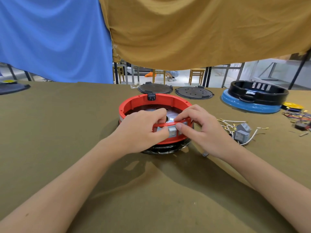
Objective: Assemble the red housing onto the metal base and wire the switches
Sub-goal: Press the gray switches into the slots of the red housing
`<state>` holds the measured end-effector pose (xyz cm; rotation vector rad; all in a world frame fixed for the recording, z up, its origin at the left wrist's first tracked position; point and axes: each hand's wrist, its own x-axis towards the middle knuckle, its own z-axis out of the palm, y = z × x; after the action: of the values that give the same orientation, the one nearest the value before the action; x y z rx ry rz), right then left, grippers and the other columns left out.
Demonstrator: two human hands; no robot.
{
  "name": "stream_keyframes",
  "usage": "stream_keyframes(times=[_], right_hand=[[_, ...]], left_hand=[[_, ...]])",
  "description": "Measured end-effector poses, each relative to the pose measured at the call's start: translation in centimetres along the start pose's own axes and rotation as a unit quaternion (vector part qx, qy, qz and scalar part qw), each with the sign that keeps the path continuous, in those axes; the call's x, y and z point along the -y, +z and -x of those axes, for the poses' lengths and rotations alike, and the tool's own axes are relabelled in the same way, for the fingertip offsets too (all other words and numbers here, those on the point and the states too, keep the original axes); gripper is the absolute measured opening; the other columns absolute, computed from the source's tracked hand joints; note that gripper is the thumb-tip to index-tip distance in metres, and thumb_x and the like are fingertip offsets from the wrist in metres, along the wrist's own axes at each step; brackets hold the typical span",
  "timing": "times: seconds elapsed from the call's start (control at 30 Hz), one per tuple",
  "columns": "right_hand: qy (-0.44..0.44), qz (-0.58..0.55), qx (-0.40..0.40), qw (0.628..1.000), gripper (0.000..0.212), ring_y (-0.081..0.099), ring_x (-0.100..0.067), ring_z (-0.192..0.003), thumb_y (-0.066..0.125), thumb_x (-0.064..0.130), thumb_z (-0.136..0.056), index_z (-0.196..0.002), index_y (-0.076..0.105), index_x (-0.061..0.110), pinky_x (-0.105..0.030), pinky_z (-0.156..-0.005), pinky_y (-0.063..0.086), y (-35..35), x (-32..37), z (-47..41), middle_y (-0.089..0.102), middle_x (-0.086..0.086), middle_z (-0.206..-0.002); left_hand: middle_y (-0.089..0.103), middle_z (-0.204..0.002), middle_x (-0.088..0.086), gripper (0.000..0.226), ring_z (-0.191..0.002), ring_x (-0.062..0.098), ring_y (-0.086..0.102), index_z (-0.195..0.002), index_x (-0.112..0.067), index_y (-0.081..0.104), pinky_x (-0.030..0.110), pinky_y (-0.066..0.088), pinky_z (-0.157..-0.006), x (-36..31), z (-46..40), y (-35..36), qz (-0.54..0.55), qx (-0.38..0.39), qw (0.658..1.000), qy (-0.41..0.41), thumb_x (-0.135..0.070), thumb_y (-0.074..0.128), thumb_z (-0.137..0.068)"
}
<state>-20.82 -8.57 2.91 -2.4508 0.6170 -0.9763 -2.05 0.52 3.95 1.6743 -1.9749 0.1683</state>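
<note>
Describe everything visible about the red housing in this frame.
The red housing is a round, open-topped ring that looks like glossy plastic. It sits upright on a darker base on the olive-covered table. A black socket is clipped to its far rim. In its near wall sits a pale grey switch. The left hand and right hand both grip the near rim, thumbs outside by the switch.

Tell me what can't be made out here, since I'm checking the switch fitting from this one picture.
- Head view: whether the grey switch is fully seated in the red housing; left hand and right hand cover its edges.
- Wiring behind that switch: hidden by the housing wall and fingers.
- Metal base: mostly hidden under the housing.
- Loose switches to the right: markings too small.
</note>
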Motion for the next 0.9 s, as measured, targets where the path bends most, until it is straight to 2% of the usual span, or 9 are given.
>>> stream_keyframes(times=[0.2,0.43,0.6,0.77,0.83,0.9], right_hand=[[-0.009,0.063,-0.011,0.998,0.01,0.048,-0.005,-0.104,0.06,0.027,-0.094,-0.102,0.065,0.027,-0.015,-0.086,0.038,0.3,0.2,-0.1,0.055,0.013,-0.104],[-0.011,0.057,-0.006,0.998,0.017,0.046,0.0,-0.106,0.061,0.024,-0.095,-0.111,0.066,0.025,-0.008,-0.088,0.034,0.1,0.0,0.4,0.055,0.012,-0.109],[-0.012,0.072,-0.02,0.997,0.016,0.046,0.0,-0.101,0.062,0.022,-0.095,-0.11,0.066,0.023,-0.016,-0.087,0.038,0.4,0.1,0.3,0.054,0.014,-0.108],[-0.008,0.034,-0.032,0.999,0.023,0.048,0.003,-0.111,0.06,0.024,-0.096,-0.119,0.066,0.023,-0.015,-0.091,0.042,0.1,-0.2,0.5,0.056,0.014,-0.114],[0.021,0.025,-0.068,0.997,0.025,0.05,0.002,-0.111,0.057,0.021,-0.097,-0.121,0.066,0.02,-0.015,-0.091,0.043,-0.5,-0.5,0.3,0.057,0.012,-0.116],[0.07,0.078,-0.114,0.988,0.023,0.053,-0.005,-0.108,0.054,0.014,-0.097,-0.116,0.067,0.018,-0.02,-0.092,0.044,-1.3,-1.1,0.0,0.059,0.007,-0.113]], left_hand=[[0.051,-0.059,-0.001,0.021,-0.059,0.019,0.048,-0.077,-0.021,0.041,0.034,0.036,-0.055,-0.2,-0.2,0.1,0.003,0.001,1.0,-0.009,-0.031,0.055,-0.09],[0.057,-0.062,0.0,0.017,-0.06,0.017,0.051,-0.08,-0.026,0.045,0.038,0.041,-0.057,0.1,0.1,-0.5,0.021,0.019,1.0,-0.007,-0.035,0.057,-0.089],[0.056,-0.063,0.0,0.019,-0.06,0.017,0.051,-0.08,-0.025,0.043,0.036,0.04,-0.055,0.1,0.0,-0.2,0.005,0.014,1.0,-0.006,-0.036,0.054,-0.09],[0.06,-0.069,-0.006,0.012,-0.064,0.012,0.054,-0.088,-0.031,0.05,0.031,0.043,-0.058,0.5,0.2,-1.1,0.006,0.042,0.999,0.014,-0.043,0.053,-0.085],[0.061,-0.068,-0.008,0.011,-0.065,0.011,0.055,-0.089,-0.032,0.051,0.028,0.042,-0.057,0.8,0.2,-1.5,-0.013,0.051,0.998,0.019,-0.041,0.053,-0.082],[0.06,-0.066,-0.006,0.005,-0.062,0.012,0.053,-0.088,-0.031,0.052,0.03,0.042,-0.056,1.1,0.1,-1.6,-0.01,0.06,0.998,0.014,-0.031,0.057,-0.087]])
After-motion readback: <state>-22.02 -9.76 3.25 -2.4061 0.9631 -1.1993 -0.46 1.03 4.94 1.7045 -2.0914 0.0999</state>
